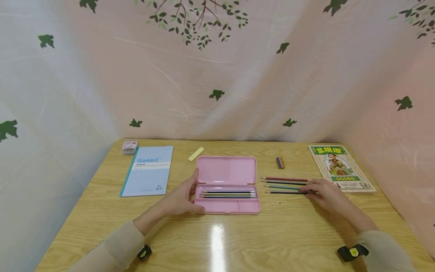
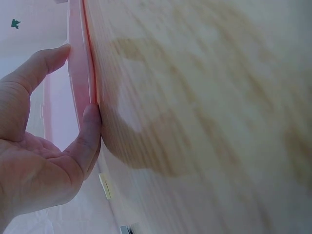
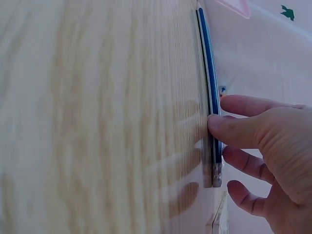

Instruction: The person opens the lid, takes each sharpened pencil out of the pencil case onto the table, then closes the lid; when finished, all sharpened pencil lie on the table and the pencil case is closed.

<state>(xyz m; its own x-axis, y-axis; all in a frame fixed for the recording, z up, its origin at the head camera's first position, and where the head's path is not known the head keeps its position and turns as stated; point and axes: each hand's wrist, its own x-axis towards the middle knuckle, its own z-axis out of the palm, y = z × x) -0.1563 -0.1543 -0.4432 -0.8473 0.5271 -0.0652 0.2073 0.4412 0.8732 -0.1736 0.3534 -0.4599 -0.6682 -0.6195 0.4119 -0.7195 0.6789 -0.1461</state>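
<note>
An open pink pencil case [image 1: 217, 207] lies in the middle of the table, with several striped pencils [image 1: 227, 194] in its long rear compartment. My left hand [image 1: 181, 197] holds the case at its left end, thumb at the near corner and fingers by the hinge side. In the left wrist view, thumb and fingertips rest on the case's edge [image 2: 80, 73]. Right of the case lie a red pencil [image 1: 285, 179], a dark pencil [image 1: 289, 182] and a green pencil [image 1: 282, 187]. My right hand [image 1: 324, 192] pinches the nearest one, a dark blue pencil [image 3: 209, 58], near its eraser end.
A blue notebook [image 1: 147, 172] lies at the left, a small box [image 1: 129, 147] behind it. Behind the case is a yellow strip [image 1: 196, 154]. A small brown and blue block [image 1: 280, 163] stands back right, near an illustrated booklet [image 1: 341, 170]. A fabric backdrop [image 1: 238, 113] borders the table.
</note>
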